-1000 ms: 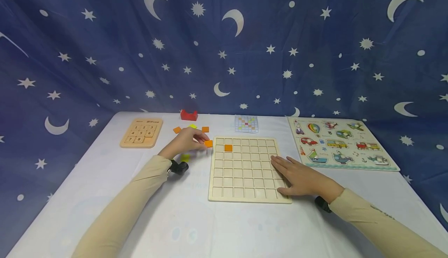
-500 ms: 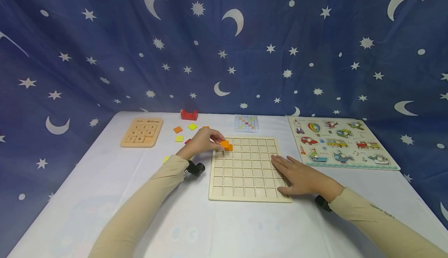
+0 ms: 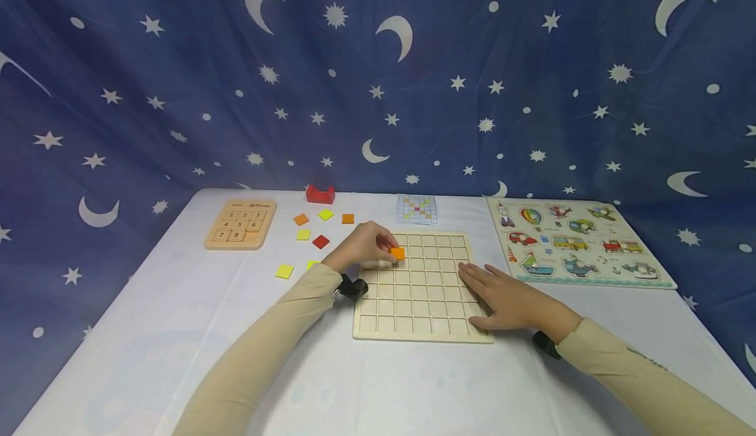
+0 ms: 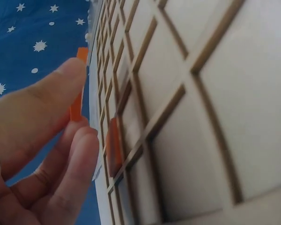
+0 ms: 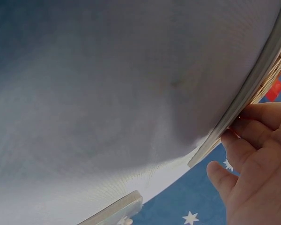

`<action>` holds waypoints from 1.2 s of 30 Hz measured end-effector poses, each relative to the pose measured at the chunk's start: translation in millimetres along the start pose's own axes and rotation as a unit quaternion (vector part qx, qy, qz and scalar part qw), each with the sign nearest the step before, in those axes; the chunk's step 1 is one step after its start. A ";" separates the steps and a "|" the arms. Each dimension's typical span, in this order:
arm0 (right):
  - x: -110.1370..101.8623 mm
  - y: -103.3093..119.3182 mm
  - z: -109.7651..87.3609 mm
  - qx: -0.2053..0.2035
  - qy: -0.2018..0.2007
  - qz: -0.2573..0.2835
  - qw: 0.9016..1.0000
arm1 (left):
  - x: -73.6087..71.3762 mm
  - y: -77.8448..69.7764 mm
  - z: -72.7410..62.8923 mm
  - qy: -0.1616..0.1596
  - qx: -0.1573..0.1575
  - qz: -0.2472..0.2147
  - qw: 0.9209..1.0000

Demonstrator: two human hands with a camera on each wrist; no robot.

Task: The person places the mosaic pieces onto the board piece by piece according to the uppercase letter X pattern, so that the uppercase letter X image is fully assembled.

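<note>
My left hand pinches an orange square tile between thumb and fingers, over the upper left part of a pale wooden grid board. In the left wrist view the held tile stands edge-on, apart from the board. A second orange tile sits in a cell of the board there; the left hand hides it in the head view. On the board's right edge rests my right hand, its fingers extended. The right wrist view shows that hand touching the board's rim.
Loose yellow tiles, orange tiles and a red tile lie left of the board. Behind are a red holder and a pattern card. A number puzzle lies left, a vehicle puzzle right.
My left hand has carried the orange tile rightward from beside the board to over its upper left cells, passing the tile that lies there. The right hand has stayed in place.
</note>
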State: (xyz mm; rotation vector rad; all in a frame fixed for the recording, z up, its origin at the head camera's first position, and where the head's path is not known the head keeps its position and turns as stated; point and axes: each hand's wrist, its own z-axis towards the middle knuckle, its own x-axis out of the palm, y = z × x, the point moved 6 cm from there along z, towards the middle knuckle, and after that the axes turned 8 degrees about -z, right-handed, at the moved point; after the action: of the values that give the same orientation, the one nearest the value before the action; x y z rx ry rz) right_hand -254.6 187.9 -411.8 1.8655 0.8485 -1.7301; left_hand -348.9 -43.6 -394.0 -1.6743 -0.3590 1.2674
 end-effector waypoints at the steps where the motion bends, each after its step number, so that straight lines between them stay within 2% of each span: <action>1: 0.2 0.0 0.0 0.000 -0.001 -0.001 1.000 | 1.8 0.4 0.2 0.000 -0.006 0.004 1.000; 9: 0.6 0.4 -0.6 0.002 -0.001 0.002 1.000 | 10.7 2.2 1.2 -0.011 -0.032 0.030 0.999; 26: 3.1 -0.2 0.2 0.010 0.012 0.008 1.000 | 19.3 -3.8 5.7 -0.002 -0.028 0.063 0.998; 36: 1.8 -0.8 -0.8 0.002 0.000 0.001 1.000 | 18.6 -3.1 5.9 -0.003 -0.028 0.076 0.997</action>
State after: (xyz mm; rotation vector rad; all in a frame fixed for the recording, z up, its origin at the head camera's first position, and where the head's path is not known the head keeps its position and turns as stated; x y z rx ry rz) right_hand -254.6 189.2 -413.4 1.8676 0.8437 -1.7324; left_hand -345.4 -25.9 -402.1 -1.7737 -0.2764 1.3846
